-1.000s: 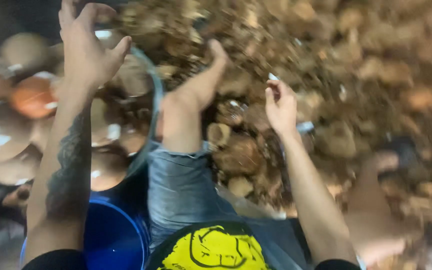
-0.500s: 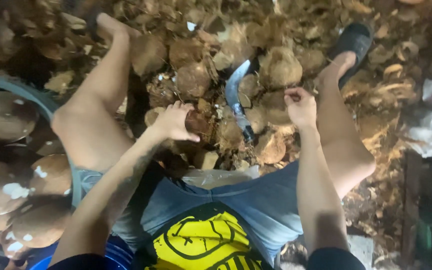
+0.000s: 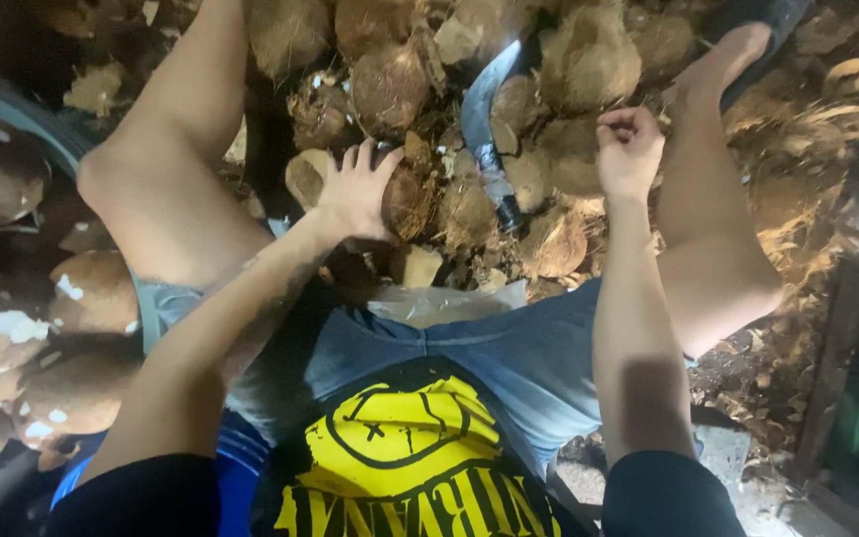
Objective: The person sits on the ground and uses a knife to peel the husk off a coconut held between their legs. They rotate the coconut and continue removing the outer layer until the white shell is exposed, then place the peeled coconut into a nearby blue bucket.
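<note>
The left hand (image 3: 355, 194) lies spread over a husked coconut (image 3: 405, 199) in the near middle of the heap, fingers open, palm on it, not yet lifting. The right hand (image 3: 628, 149) is curled shut, seemingly empty, right of the curved blade (image 3: 484, 119). Picking up looks in hand; next calls for a firm grasp. At far left, a round tub (image 3: 12, 109) holds peeled coconuts (image 3: 2, 328).

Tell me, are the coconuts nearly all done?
Not nearly. Peeled coconuts are heaped at the left, so some look done. The left hand rests on a husked coconut; the right hand is closed beside a curved blade. Many brown coconuts lie ahead.
</note>
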